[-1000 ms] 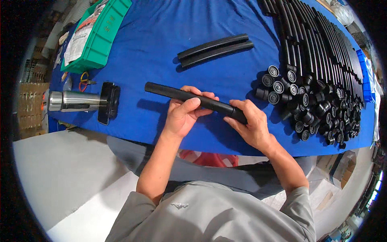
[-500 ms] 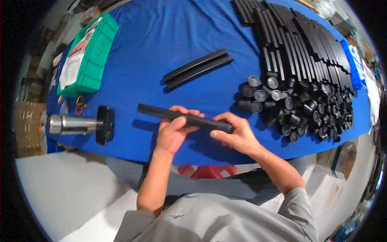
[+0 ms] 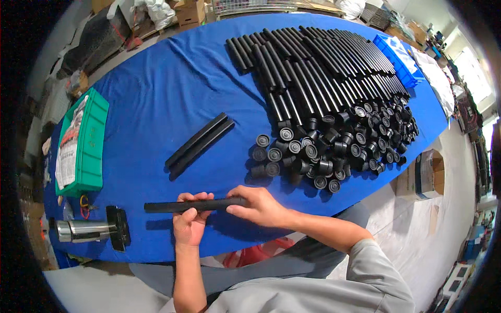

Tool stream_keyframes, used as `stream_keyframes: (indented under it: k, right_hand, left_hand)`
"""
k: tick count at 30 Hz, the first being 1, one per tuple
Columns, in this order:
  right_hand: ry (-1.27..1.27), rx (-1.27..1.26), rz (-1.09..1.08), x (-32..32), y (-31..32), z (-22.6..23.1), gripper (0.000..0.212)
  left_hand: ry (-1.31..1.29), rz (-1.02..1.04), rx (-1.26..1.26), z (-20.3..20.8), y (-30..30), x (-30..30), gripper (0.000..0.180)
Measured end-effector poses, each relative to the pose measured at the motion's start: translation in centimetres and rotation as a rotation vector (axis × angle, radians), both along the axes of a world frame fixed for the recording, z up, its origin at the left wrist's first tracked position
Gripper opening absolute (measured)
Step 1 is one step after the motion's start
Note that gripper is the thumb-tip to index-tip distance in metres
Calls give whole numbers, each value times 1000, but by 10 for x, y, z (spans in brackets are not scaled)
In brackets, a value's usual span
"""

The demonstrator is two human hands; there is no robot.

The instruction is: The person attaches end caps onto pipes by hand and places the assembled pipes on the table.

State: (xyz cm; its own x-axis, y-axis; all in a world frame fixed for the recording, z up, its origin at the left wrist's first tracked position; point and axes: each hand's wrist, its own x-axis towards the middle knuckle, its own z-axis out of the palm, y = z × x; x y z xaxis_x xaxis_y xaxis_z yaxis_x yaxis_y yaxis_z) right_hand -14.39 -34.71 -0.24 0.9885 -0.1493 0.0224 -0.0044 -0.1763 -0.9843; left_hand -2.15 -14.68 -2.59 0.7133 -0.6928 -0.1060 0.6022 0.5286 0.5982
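Note:
A black tube [image 3: 163, 207] lies level across both of my hands, above the near edge of the blue cloth. My left hand [image 3: 190, 223] wraps its middle, thumb in front and fingers behind. At the tube's right end, my right hand [image 3: 259, 206] closes round it and hides the tip. Two more black tubes [image 3: 200, 146] rest side by side on the cloth beyond my hands. Off to the right is a heap of black round end caps [image 3: 311, 151], some showing ringed faces. Many black tubes [image 3: 318, 78] lie in rows behind the caps.
A green plastic bin [image 3: 93, 151] with printed paper stands at the left. Below it lies a shiny metal cylinder [image 3: 86, 231] with a black plate on its end. A blue tray [image 3: 401, 62] sits at the far right; a cardboard box [image 3: 425, 175] is on the floor.
The view has swung up and to the right, so the table's things appear shifted left and lower. Both hands still hold the tube, which now looks more level.

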Motion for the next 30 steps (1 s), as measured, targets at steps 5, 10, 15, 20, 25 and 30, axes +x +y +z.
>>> stream_keyframes:
  k: [5, 10, 15, 20, 25, 30]
  right_hand:
    - [-245, -273, -54, -1, 3, -6, 36]
    - [-221, -198, -71, -1, 7, -10, 37]
    - [-309, -318, -102, 2, 10, -14, 37]
    - [-364, -326, -148, 4, 7, -5, 37]
    - [43, 79, 20, 0, 0, 1, 37]
    - [-370, -210, -140, 0, 9, -13, 37]
  left_hand:
    - [2, -13, 1, -6, 1, 2, 31]
    - [11, -32, 3, -5, 2, 4, 29]
    - [18, 17, 12, -2, 0, 1, 28]
    - [11, 27, 5, -3, 1, 2, 29]
    - [-25, 16, 15, -2, -1, 1, 29]
    - [-1, 8, -27, -2, 1, 1, 30]
